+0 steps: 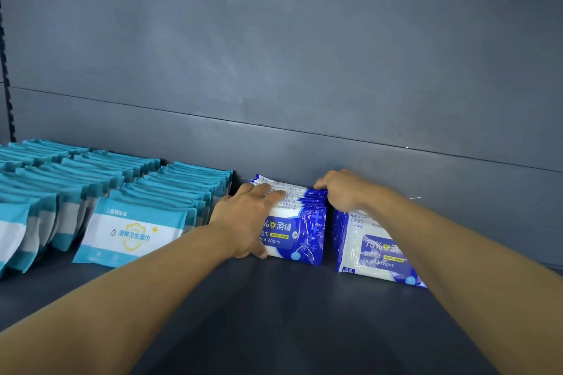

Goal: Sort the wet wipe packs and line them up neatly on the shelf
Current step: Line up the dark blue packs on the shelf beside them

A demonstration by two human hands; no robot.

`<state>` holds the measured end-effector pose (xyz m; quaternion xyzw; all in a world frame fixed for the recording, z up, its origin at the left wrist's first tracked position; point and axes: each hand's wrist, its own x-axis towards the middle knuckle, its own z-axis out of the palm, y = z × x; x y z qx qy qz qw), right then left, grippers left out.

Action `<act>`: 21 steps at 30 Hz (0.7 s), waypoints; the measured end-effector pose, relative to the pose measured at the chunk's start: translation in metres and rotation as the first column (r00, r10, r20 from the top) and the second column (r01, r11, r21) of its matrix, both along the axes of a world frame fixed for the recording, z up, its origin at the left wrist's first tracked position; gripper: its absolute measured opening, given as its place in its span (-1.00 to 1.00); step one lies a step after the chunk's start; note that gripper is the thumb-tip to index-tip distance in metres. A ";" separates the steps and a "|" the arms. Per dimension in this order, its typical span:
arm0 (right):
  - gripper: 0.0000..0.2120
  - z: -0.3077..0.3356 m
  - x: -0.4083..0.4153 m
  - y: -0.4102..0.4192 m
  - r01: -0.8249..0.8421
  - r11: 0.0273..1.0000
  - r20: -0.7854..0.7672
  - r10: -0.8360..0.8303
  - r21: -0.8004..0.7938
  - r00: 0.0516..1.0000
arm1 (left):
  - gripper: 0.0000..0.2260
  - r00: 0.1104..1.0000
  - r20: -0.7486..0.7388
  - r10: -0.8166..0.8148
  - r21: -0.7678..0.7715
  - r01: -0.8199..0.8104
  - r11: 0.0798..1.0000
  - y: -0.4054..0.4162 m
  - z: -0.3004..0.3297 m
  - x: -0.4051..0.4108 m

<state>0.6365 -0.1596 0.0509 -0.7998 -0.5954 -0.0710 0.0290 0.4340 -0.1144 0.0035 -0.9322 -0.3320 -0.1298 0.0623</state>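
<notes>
While both hands bear on the blue packs (pixel 300 222) at about five o'clock of the view, the step in hand looks like squaring that row against the back wall (pixel 274 55). The left hand (pixel 246 216) lies over the row's left end with fingers nearly straight across the top edges and the thumb down at the front pack's lower corner; it presses rather than grips. The right hand (pixel 341 189) sits at the row's far right corner, fingers curled over the top edges; whether it pinches a pack or only pushes, I cannot tell.

To do this well, I would judge, the two hands should squeeze inward evenly and tap the tops level, keeping the packs upright so none slides forward on the smooth shelf (pixel 274 313). Soft, slippery packs buckle under a hard push, so light pressure is wiser.

A second blue row (pixel 377 250) stands just beside the first at four o'clock, partly hidden by the right forearm, with a narrow gap between. Teal packs (pixel 134 231) fill the shelf from eight to ten o'clock in several leaning rows, already grouped by colour. No box or bin shows; the shelf itself holds everything.
</notes>
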 end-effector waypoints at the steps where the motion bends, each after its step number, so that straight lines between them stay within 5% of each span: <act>1: -0.63 0.001 0.002 0.000 0.012 1.000 -0.010 -0.012 0.029 1.000 | -0.02 1.000 -0.005 -0.002 0.000 0.002 1.000 0.000 0.001 0.000; 6: -0.60 0.004 0.010 0.001 0.026 0.982 -0.089 -0.009 0.188 0.996 | -0.05 1.000 -0.021 -0.014 0.008 0.014 1.000 -0.002 0.002 -0.001; 21: -0.60 0.005 0.000 0.002 -0.007 0.992 -0.105 0.019 0.122 0.994 | -0.06 1.000 -0.021 -0.012 -0.001 0.012 1.000 -0.004 0.003 0.000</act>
